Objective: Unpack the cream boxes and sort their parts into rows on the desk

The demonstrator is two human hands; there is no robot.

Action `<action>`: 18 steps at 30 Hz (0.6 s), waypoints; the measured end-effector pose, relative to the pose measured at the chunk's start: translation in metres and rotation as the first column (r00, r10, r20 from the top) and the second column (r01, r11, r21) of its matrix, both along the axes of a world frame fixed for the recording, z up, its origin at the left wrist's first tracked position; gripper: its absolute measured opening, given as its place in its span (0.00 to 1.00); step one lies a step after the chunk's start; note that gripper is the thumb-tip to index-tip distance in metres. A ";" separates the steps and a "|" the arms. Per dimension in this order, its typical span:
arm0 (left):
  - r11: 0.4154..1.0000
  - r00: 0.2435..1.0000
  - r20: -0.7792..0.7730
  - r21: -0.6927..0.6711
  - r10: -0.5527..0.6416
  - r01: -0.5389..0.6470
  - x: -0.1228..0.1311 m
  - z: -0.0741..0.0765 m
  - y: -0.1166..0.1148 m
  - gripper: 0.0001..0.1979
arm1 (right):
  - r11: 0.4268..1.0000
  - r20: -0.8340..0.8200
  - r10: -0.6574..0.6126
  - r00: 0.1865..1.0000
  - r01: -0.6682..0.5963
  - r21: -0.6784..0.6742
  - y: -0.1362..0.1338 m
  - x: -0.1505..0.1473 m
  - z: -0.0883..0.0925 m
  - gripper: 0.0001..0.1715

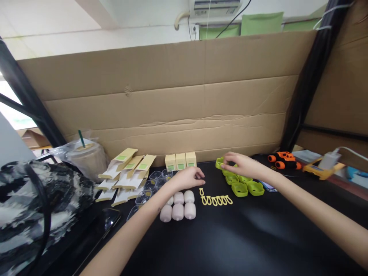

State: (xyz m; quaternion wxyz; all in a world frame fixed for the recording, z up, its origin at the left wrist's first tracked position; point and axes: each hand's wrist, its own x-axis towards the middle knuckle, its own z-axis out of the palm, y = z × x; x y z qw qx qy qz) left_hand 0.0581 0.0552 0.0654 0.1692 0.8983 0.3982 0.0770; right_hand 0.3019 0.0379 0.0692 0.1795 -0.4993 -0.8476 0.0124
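My right hand (240, 165) reaches to the back of a group of lime-green rounded cases. Its fingers close on the rearmost lime-green case (219, 163); part of it is hidden by the hand. Nearer to me lie more lime-green cases (239, 189), hollow side up. My left hand (189, 178) hovers over the table, fingers loosely curled and apart, with nothing visible in them. Just below it stand several pale pink-white rounded pieces (178, 211) in rows, partly covered by my forearm. To their right lies a row of small yellow loop clips (215, 201), with one set slightly behind.
Clear plastic cups (149, 185) and a pile of opened cardboard boxes (126, 176) lie at left. Small upright boxes (181, 161) stand at the back. A phone (107, 220), camouflage bag (63, 203), drink cup (87, 159) and orange toy car (284, 160) flank the workspace.
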 end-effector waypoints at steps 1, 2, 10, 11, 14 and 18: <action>0.999 0.998 0.061 0.039 -0.001 -0.001 -0.004 0.005 -0.005 0.11 | 1.000 0.036 0.017 0.999 -0.017 -0.012 0.012 -0.003 -0.003 0.12; 0.997 0.993 0.118 0.081 -0.004 -0.005 -0.008 0.009 -0.012 0.11 | 0.999 0.069 0.033 0.997 -0.031 -0.026 0.022 -0.006 -0.008 0.12; 0.827 0.926 0.124 0.502 -0.357 0.252 -0.042 0.003 -0.098 0.09 | 0.992 0.220 0.112 0.969 -0.097 -0.075 0.048 -0.014 -0.044 0.14; 0.736 0.896 0.056 0.593 -0.441 0.325 -0.042 -0.006 -0.107 0.09 | 0.993 0.222 0.107 0.969 -0.093 -0.069 0.048 -0.013 -0.044 0.15; 0.647 0.817 0.036 0.632 -0.575 0.427 -0.040 -0.037 -0.123 0.08 | 0.997 0.216 0.071 0.974 -0.062 -0.048 0.046 -0.011 -0.043 0.14; 0.757 0.780 0.187 0.452 -0.597 0.472 -0.039 -0.071 -0.128 0.10 | 1.000 0.206 0.014 0.978 -0.011 -0.012 0.043 -0.012 -0.036 0.14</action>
